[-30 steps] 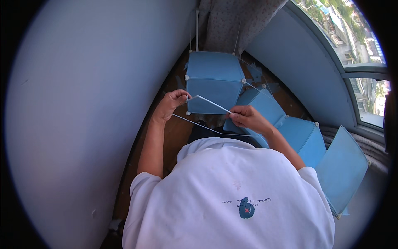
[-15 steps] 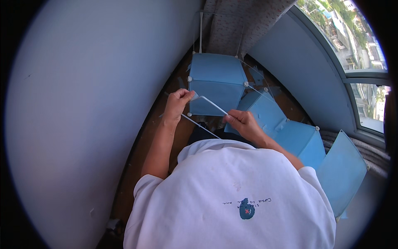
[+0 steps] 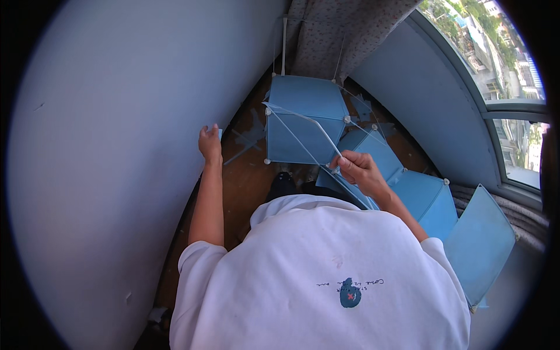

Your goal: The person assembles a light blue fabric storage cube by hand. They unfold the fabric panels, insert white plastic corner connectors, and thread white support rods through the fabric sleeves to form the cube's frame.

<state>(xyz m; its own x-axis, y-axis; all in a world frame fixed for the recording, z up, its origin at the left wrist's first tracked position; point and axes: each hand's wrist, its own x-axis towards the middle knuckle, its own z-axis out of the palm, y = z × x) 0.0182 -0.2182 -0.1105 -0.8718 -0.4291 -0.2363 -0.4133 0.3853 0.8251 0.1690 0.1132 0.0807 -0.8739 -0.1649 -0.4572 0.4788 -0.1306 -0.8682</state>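
Note:
My right hand (image 3: 360, 170) is closed on a thin white wire frame (image 3: 328, 137), seen at a slant, with its bent corner above the hand and its far end over a blue cube. Off to the left, beside the wall, my left hand (image 3: 210, 143) is raised away from the frame. A small pale-blue scrap (image 3: 220, 133) shows at its fingertips; the fingers partly hide how it is held. Straight ahead on the floor stands the light-blue panel cube (image 3: 300, 137), with white connectors at its corners.
More blue panel boxes (image 3: 423, 195) extend to the right, near a leaning blue panel (image 3: 483, 242). Pale-blue strips (image 3: 248, 143) litter the brown floor by the left wall (image 3: 116, 146). Thin white rods (image 3: 284, 46) rise behind the cube before a curtain (image 3: 326, 35). A window is at right.
My left hand has left the frame's corner and swung left toward the wall with a pale-blue scrap. My right hand has shifted slightly right, and the frame has tilted with its far end raised.

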